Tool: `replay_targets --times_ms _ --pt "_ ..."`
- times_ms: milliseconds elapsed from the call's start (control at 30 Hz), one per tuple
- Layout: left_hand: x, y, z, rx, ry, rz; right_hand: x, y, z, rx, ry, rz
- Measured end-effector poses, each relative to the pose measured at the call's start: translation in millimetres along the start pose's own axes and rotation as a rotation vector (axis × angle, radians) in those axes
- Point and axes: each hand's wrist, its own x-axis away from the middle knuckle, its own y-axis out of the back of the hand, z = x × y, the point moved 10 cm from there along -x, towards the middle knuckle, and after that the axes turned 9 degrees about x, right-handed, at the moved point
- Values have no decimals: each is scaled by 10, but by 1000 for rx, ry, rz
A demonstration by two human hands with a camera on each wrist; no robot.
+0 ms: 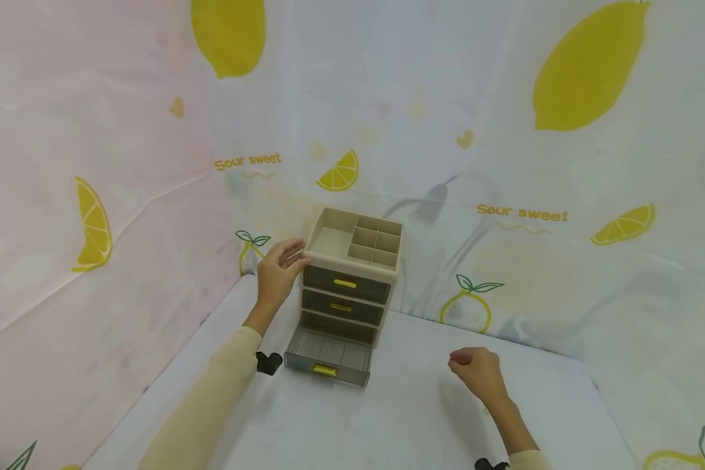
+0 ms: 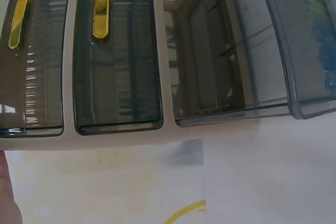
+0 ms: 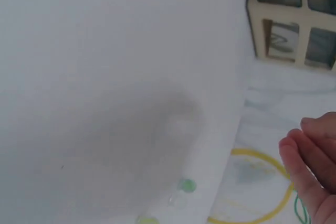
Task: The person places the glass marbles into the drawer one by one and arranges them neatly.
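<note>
A beige desktop organiser (image 1: 350,262) with smoky see-through drawers and yellow handles stands on the white table. Its bottom drawer (image 1: 329,356) is pulled out; the two drawers above it are closed. At the organiser's upper left edge, my left hand (image 1: 277,269) touches the side and front corner with fingers and thumb. Only a sliver of that hand (image 2: 8,198) shows in the left wrist view. To the right, my right hand (image 1: 480,373) hovers above the table, thumb close to the fingers. Nothing shows between those fingers (image 3: 299,166) in the right wrist view.
Small green-and-clear pieces (image 3: 187,185) lie on the table under my right hand. The organiser's top has one large compartment and several small ones (image 1: 376,243). A lemon-printed cloth (image 1: 399,130) hangs behind and to the sides of the table (image 1: 411,405).
</note>
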Motion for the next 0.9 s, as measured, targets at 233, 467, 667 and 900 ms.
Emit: replay_targets --times_ms 233,467,667,900 --pt "-4 -4 6 7 23 3 218 144 -456 69 -99 13" --pt "13 11 18 3 28 -9 395 79 -770 117 -180 66" --pt "16 23 52 5 39 -15 451 3 -937 127 -246 94" --pt "26 30 69 1 37 -26 480 -61 -1015 124 -251 100"
